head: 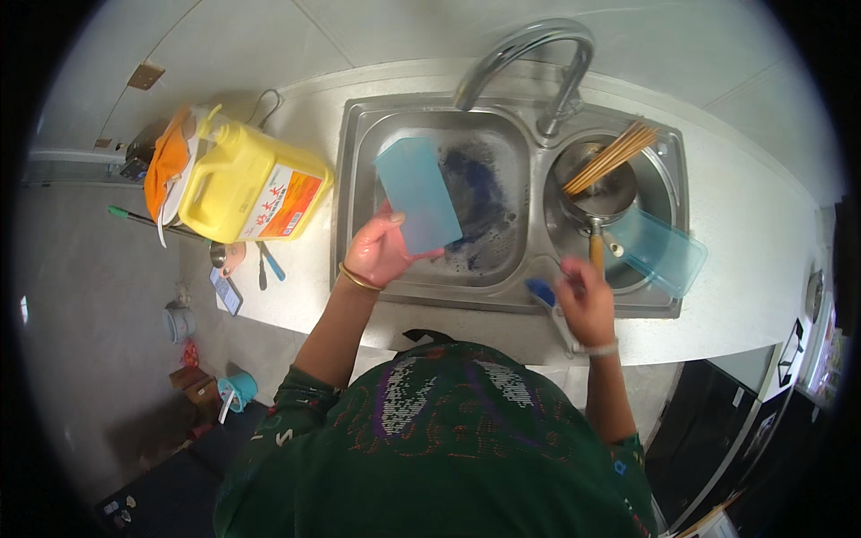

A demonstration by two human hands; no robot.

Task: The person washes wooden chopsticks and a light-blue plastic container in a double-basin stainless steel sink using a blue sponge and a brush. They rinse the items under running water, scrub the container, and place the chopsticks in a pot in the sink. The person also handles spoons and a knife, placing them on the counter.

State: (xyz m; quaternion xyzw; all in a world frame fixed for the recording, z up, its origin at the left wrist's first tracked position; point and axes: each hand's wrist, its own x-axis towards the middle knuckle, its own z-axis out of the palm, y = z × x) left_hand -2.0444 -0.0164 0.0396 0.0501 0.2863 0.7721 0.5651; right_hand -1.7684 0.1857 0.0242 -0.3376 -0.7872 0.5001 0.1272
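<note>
My left hand (382, 250) holds a translucent blue plastic container (420, 195) by its lower end, tilted over the left sink basin (397, 269). The thumb lies on its near face. Dark blue, foamy residue spreads over the basin floor beside it. Above the sink's front rim on the right is my right hand (586, 299), blurred and with curled fingers. A brush with blue bristles (540, 292) and a pale handle lies right beside that hand. Whether the fingers touch the brush is unclear.
The round right basin holds a metal pot (592, 210) with wooden chopsticks (615, 158) across it. Another translucent blue plastic piece (666, 252) leans over its rim. A chrome faucet (548, 33) arches above. A yellow detergent jug (259, 185) and a phone (226, 291) occupy the left counter.
</note>
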